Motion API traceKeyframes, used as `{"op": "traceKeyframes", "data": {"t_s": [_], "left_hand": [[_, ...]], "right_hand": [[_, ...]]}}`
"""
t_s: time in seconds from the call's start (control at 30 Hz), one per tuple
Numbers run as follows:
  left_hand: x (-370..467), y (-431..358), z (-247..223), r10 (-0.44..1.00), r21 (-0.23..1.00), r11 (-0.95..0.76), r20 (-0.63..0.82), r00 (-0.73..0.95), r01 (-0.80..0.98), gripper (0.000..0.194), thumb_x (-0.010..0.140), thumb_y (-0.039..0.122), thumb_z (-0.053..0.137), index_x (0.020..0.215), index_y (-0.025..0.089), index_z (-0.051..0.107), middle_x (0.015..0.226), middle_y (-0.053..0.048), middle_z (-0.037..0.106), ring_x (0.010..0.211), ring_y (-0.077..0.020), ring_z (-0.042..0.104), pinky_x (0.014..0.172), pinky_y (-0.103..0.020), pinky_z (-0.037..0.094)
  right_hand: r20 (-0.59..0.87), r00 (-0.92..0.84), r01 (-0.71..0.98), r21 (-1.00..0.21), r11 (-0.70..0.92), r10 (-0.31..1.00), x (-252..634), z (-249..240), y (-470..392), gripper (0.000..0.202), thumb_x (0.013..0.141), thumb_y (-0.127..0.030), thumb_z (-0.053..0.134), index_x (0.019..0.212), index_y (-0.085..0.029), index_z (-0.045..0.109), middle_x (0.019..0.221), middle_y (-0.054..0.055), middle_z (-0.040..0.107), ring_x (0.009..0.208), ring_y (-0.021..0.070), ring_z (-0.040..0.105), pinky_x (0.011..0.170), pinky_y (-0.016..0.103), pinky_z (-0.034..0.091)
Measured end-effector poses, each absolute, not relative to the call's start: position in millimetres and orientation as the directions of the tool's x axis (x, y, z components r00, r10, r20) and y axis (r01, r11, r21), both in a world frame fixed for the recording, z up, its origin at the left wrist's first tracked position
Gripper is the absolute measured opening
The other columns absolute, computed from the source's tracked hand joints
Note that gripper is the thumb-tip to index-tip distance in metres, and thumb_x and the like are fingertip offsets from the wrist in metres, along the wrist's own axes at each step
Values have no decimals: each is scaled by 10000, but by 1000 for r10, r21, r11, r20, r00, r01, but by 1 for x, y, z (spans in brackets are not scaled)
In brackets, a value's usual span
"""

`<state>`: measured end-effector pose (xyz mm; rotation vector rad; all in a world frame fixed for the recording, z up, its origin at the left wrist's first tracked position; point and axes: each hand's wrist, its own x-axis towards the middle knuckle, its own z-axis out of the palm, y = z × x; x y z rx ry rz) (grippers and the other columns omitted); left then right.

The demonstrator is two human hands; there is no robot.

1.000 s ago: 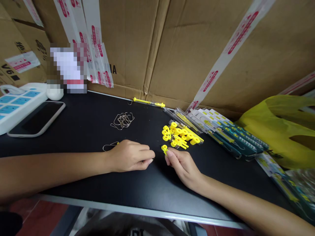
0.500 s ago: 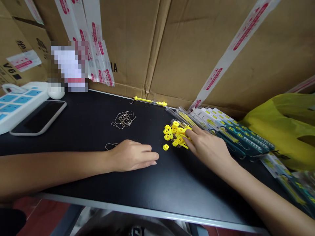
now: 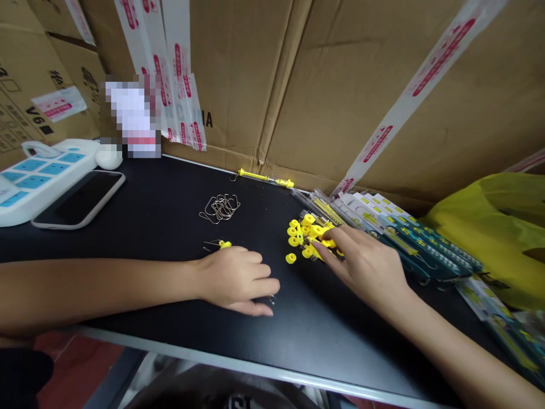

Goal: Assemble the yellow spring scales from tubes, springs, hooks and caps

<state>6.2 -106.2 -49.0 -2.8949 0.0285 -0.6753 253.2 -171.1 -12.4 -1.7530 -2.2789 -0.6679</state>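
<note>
My left hand (image 3: 240, 278) is curled above the black tabletop. A small yellow plastic part (image 3: 225, 244) with thin wire ends sticks out behind its knuckles, and a bit of shiny metal (image 3: 272, 298) shows by its fingertips; most of what it grips is hidden. My right hand (image 3: 366, 255) reaches into a pile of yellow plastic caps (image 3: 307, 253) mixed with small springs. Thumb and index finger close around a yellow piece there, partly hidden. One loose yellow cap (image 3: 290, 258) lies just left of the pile. Bent wire hooks (image 3: 221, 208) lie tangled beyond my left hand.
A yellow rod-shaped tool (image 3: 255, 175) lies along the back edge. Packaged cards (image 3: 409, 233) and a yellow bag (image 3: 481, 216) occupy the right. A phone (image 3: 80, 199) and a power strip (image 3: 51, 167) sit at the left. Cardboard (image 3: 238, 74) stands behind the table.
The wire loop behind my left hand now shows as thin ends with a yellow part, and metal appears by its fingertips. My right hand stays at the pile. The view has shifted slightly.
</note>
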Motion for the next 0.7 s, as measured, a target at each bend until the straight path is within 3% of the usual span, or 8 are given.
{"op": "traceKeyframes", "data": {"t_s": [0.13,0.27,0.37,0.5,0.6,0.7], "left_hand": [[7,-110,-45,-241,-248,-958,440,865,-140,521,827,669,407,701,188,563,585,-3,496,564,-135,418,498,-307,251],[9,-111,-44,-384,-251,-921,462,800,-297,524,816,662,441,583,196,503,557,-3,473,565,-140,410,521,-310,276],[12,-113,-45,-454,-182,-890,448,770,-418,499,811,632,484,559,202,487,566,-5,480,579,-145,423,549,-318,314],[16,-119,-46,-463,-73,-880,360,810,-470,480,813,633,472,577,218,508,621,-10,534,587,-147,440,626,-334,374],[16,-121,-46,-487,-57,-864,347,802,-500,463,820,617,474,577,225,507,646,-9,560,599,-150,460,689,-337,407],[14,-120,-46,-487,-73,-856,445,751,-512,426,831,574,493,584,227,514,679,-4,584,668,-155,504,835,-347,417]], "right_hand": [[286,-399,868,-189,460,871,232,-19,-185,204,937,-329,411,948,-184,555,800,46,624,668,143,580,603,246,427],[262,-475,750,-380,542,840,219,-38,-191,406,918,-260,432,1314,-214,354,1164,115,526,653,121,514,616,274,468],[256,-455,660,-547,515,853,213,-49,-189,541,907,-237,444,1403,-252,227,1319,137,416,609,93,464,563,260,460],[207,-453,551,-700,455,867,204,-51,-184,575,903,-238,465,1417,-269,212,1274,115,492,577,85,405,534,236,429],[177,-447,502,-761,410,877,201,-50,-182,409,897,-261,488,1299,-241,414,1168,85,555,573,81,408,529,229,408],[173,-373,437,-834,337,912,201,-52,-180,231,893,-311,505,1089,-197,542,1045,73,598,617,96,473,550,238,423]]}}
